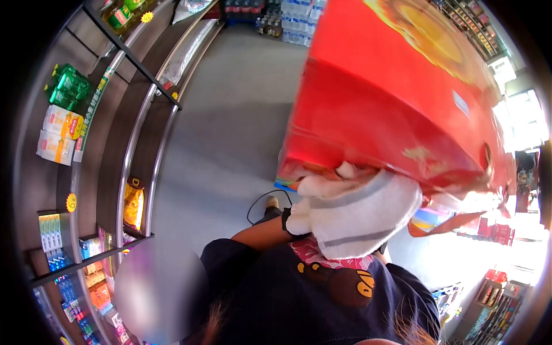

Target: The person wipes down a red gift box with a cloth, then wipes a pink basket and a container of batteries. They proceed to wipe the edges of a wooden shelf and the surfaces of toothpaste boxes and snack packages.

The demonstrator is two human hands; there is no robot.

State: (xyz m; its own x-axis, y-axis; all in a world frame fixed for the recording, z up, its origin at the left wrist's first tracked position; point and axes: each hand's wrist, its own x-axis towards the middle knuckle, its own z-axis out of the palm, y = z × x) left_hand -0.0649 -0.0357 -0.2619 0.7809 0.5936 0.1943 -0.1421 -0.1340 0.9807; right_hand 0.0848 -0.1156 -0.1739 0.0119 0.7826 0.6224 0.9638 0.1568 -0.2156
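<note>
A large red box [379, 121] with a yellow design fills the upper right, tilted in front of my body. My left hand [300, 215], in white fabric with a black band at the wrist, is against the box's lower edge and closed on it; its fingers show only in part. A white towel with grey stripes [365, 215] hangs beneath the box and over the front of my dark shirt. Only a bit of my right wrist shows beside the towel; the towel and box hide that hand.
Shelves [138, 138] on the left hold green bottles [70, 87], white packs [57, 135] and a yellow bag [133, 204]. Wrapped water bottles [296, 22] stand at the far end of the grey floor [230, 109]. More goods [489, 296] stand at the lower right.
</note>
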